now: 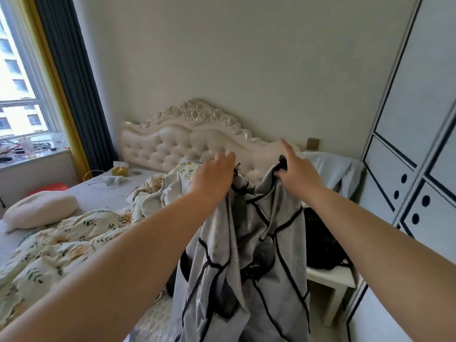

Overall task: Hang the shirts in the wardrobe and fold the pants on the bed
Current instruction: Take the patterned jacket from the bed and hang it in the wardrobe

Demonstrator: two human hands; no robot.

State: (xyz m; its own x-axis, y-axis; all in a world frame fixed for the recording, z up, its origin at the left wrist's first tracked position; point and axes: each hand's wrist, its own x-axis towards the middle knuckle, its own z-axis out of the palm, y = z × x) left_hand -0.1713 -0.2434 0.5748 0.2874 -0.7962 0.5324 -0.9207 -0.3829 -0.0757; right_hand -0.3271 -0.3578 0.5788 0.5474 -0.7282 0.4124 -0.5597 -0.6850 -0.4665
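Head view. Both bare forearms reach forward over the foot of the bed (103, 196) and hold a grey garment (249, 243) with black piping up in the air between them; whether it is a shirt or pants cannot be told from its folds. The left hand (214, 176) is seen from the back, its fingers curled down over the garment's upper edge; the grip itself is mostly hidden by the hand. The right hand (296, 172) pinches a dark edge at the garment's top between thumb and curled fingers, with the index finger stretched straight out. The cloth hangs from both hands in long folds, past the bed's near corner and out of the bottom of the frame.

On the bed lie a rumpled floral duvet (74, 238), a pale pillow (39, 211) at the left and a yellow tissue box (120, 170) near the tufted cream headboard (192, 144). At the right stands the wardrobe (419, 119), its white panelled doors closed; between it and the bed is a white side table (333, 280) bearing a black bundle (320, 243); a light blue cloth (330, 166) lies draped behind. A window (19, 95) with a dark curtain (71, 82) fills the left.
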